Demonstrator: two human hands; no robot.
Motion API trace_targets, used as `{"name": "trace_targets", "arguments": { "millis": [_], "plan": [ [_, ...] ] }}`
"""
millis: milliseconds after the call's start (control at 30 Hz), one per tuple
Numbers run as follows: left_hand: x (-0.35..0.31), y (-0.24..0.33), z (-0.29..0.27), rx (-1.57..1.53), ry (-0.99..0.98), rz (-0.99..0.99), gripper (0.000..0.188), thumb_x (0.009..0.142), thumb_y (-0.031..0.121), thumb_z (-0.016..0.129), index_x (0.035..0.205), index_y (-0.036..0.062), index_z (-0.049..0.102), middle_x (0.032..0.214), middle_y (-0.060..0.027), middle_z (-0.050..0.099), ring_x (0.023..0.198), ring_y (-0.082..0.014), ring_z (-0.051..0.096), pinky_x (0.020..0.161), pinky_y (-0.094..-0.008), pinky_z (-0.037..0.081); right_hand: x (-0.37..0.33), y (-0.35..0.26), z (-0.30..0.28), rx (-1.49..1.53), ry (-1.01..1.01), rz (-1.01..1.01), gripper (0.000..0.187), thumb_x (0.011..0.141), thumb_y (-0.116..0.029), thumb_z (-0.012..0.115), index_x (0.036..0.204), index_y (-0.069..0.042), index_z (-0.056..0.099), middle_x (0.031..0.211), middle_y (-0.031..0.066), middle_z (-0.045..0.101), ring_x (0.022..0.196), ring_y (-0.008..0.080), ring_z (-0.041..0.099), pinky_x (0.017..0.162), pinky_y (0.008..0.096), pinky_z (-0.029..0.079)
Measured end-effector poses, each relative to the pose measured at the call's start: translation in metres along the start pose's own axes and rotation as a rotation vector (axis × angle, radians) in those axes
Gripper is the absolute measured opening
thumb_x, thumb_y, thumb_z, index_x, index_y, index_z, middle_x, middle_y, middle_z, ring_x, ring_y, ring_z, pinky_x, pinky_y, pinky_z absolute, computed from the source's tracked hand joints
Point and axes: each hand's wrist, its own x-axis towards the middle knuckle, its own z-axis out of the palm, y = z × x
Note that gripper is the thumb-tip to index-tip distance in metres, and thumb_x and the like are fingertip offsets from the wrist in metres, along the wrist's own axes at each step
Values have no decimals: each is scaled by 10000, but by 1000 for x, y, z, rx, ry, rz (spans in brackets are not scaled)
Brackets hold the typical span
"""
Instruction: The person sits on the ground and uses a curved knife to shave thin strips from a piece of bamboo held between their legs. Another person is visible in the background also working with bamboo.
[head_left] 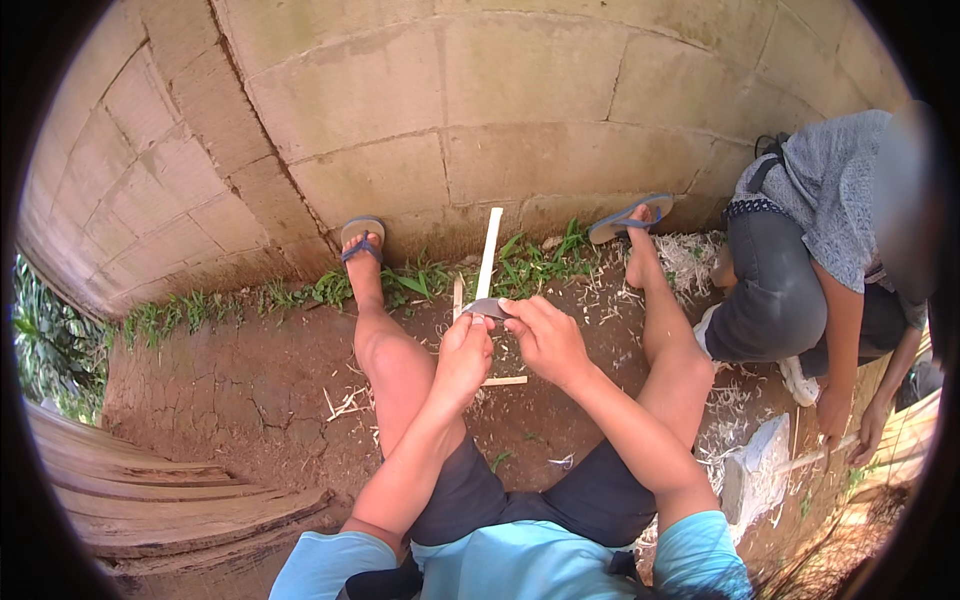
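Observation:
Between my knees, my left hand (pixel 464 352) and my right hand (pixel 545 338) come together, both with closed fingers. A dark grey, curved flat blade (pixel 489 308) spans the gap between them, its left end at my left thumb and its right end pinched by my right fingers. Just beyond the blade, a long pale wooden strip (pixel 490 245) points away toward the wall. Its near end is hidden behind the blade and hands, so whether my left fingers also grip it cannot be told.
Ahead stands a block wall (pixel 530 155), with grass at its foot. Pale shavings (pixel 350 402) and a short wood piece (pixel 505 380) lie on bare soil. Right of me a crouching person holds a thin stick (pixel 815 455) by a pale block (pixel 757 470). Wooden planks (pixel 150 490) lie at left.

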Motion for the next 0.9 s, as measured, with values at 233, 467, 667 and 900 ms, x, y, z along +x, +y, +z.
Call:
{"name": "trace_targets", "arguments": {
  "millis": [233, 467, 667, 900],
  "plan": [
    [-3, -1, -2, -58, -19, -23, 160, 1007, 214, 386, 943, 82, 449, 574, 51, 366, 376, -21, 257, 313, -204, 184, 6, 3, 6, 55, 10, 12, 235, 907, -219, 587, 1122, -134, 630, 841, 102, 588, 727, 340, 619, 600, 433, 503],
    [-5, 4, 1, -109, -44, -44, 153, 1010, 201, 372, 936, 93, 449, 573, 52, 366, 380, -21, 243, 325, -203, 168, -4, 6, 0, 74, -11, -50, 235, 887, -201, 618, 1108, -125, 648, 824, 95, 587, 708, 328, 620, 583, 409, 508],
    [-2, -3, 3, -97, -27, -2, 165, 1010, 207, 364, 896, 103, 421, 564, 48, 347, 371, -29, 253, 308, -203, 182, 3, 15, 3, -1, 18, -69, 232, 887, -176, 612, 1111, -125, 642, 829, 96, 591, 699, 327, 619, 576, 407, 509],
    [-14, -19, 25, -62, -108, -147, 166, 1017, 232, 382, 923, 105, 433, 575, 56, 354, 387, -34, 238, 331, -216, 181, 34, 57, -11, -32, 186, 131, 215, 924, -216, 569, 1107, -124, 633, 907, 146, 621, 798, 348, 627, 678, 429, 509]
  ]
}}
